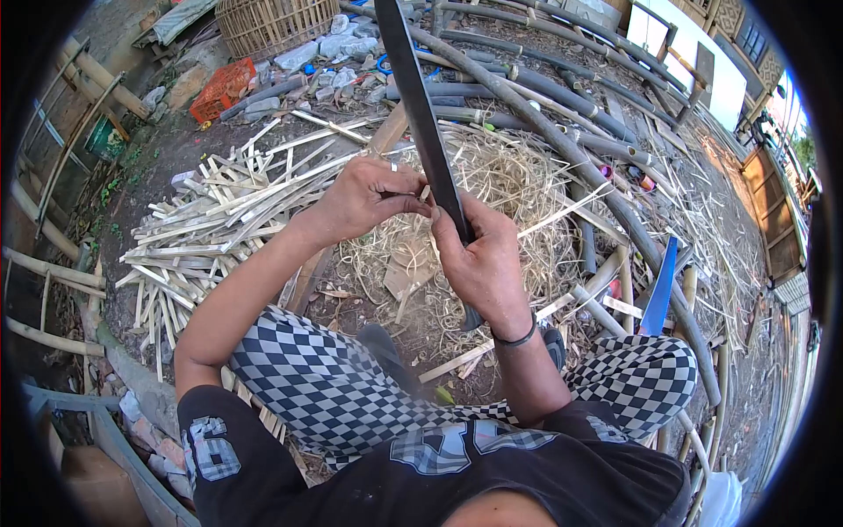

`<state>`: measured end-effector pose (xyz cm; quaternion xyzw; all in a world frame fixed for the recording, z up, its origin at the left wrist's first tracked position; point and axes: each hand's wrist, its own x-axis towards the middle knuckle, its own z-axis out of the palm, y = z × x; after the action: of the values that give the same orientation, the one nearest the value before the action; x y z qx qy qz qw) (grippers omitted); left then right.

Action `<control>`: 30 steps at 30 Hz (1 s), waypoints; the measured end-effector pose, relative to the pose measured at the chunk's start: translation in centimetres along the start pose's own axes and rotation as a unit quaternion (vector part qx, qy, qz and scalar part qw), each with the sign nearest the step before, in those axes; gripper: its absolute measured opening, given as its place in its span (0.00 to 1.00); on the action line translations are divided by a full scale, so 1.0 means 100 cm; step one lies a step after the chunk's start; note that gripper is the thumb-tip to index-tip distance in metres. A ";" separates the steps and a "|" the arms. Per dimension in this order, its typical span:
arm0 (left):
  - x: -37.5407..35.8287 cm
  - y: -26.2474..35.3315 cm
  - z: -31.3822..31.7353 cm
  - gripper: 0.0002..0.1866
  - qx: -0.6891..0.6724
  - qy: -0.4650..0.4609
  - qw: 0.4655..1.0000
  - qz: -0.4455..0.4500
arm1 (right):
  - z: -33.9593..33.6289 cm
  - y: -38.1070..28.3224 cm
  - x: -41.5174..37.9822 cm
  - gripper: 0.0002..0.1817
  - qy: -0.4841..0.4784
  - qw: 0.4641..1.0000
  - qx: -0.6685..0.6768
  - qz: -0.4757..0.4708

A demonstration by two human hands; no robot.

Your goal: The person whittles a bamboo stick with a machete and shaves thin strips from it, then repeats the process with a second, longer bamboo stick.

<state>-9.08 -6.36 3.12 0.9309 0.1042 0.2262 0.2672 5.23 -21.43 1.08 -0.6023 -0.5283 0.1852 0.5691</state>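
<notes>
My right hand is wrapped around a long dark machete, its blade pointing up and away from me. A thin pale bamboo strip slants out to the right from behind this hand. My left hand, with a ring on one finger, pinches the strip's other end right beside the blade. The middle of the strip is hidden by the blade and my right hand. Below the hands, curly bamboo shavings cover the ground between my checkered trouser legs.
A heap of split bamboo sticks lies to the left. Bamboo poles stretch across the back and right. A blue saw blade stands near my right knee. Farther off are an orange crate and a woven basket.
</notes>
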 end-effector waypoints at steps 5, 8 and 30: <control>0.002 0.006 -0.002 0.09 -0.036 0.033 0.998 0.049 | -0.005 -0.010 -0.001 0.12 0.009 1.000 0.002 -0.003; 0.002 -0.003 -0.002 0.09 0.029 -0.022 0.999 -0.028 | -0.002 -0.005 -0.002 0.12 0.012 1.000 -0.011 -0.007; 0.002 0.001 -0.001 0.10 -0.056 0.031 0.998 -0.011 | -0.004 -0.009 0.000 0.14 0.003 1.000 -0.015 -0.010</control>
<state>-8.92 -6.36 3.33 0.9060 0.1101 0.2571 0.3177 5.14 -21.80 1.99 -0.6062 -0.5349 0.1695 0.5636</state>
